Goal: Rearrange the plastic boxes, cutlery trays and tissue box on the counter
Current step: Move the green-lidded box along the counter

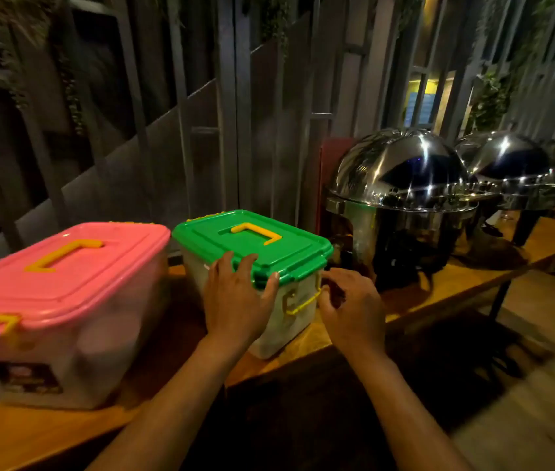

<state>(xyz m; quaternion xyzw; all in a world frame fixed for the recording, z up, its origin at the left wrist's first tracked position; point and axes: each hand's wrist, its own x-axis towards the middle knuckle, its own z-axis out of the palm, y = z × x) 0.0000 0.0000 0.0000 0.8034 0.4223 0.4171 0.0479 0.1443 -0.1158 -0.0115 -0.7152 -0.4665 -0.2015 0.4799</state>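
A clear plastic box with a green lid (pixel 252 239) and a yellow handle stands on the wooden counter (pixel 48 433) at the centre. My left hand (pixel 235 300) grips its near left corner, fingers over the lid's edge and thumb on the front. My right hand (pixel 351 311) is at the box's right end by the yellow side latch, fingers curled; whether it touches the latch is unclear. A larger clear box with a pink lid (pixel 62 270) and yellow handle sits to the left. No cutlery trays or tissue box are visible.
Two shiny domed chafing dishes (pixel 402 185) (pixel 510 164) stand on the counter right of the green-lidded box. A dark slatted wall runs behind. The counter's front edge is just below my hands, and floor shows at lower right.
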